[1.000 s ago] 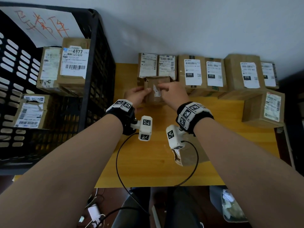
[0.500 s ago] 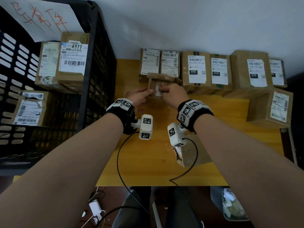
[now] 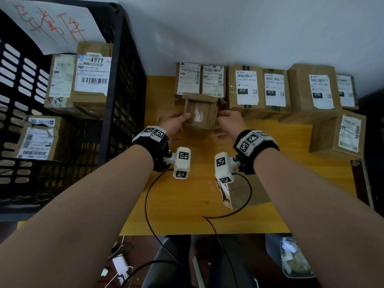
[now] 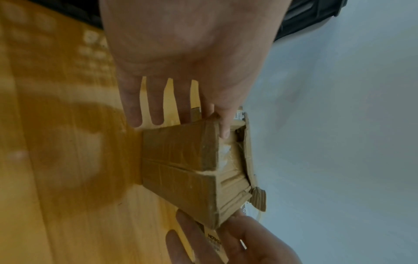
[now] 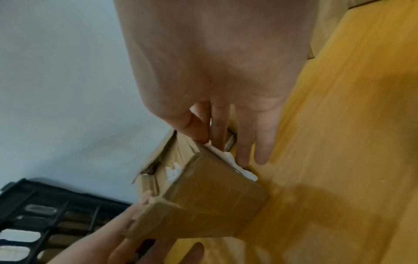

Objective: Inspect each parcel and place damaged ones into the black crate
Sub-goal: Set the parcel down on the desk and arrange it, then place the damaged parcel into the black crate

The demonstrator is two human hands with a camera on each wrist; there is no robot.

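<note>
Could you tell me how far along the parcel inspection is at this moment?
Done: three parcels lie in the black crate. In hand: the left hand and right hand hold a small torn parcel above the yellow table; its flap gapes open, so it likely belongs in the crate. Left: the row of parcels along the wall, one at the right and one near the table's front edge.

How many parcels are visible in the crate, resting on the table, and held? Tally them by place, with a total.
In the black crate: 3
Resting on the table: 8
Held parcel: 1
Total: 12 parcels
</note>
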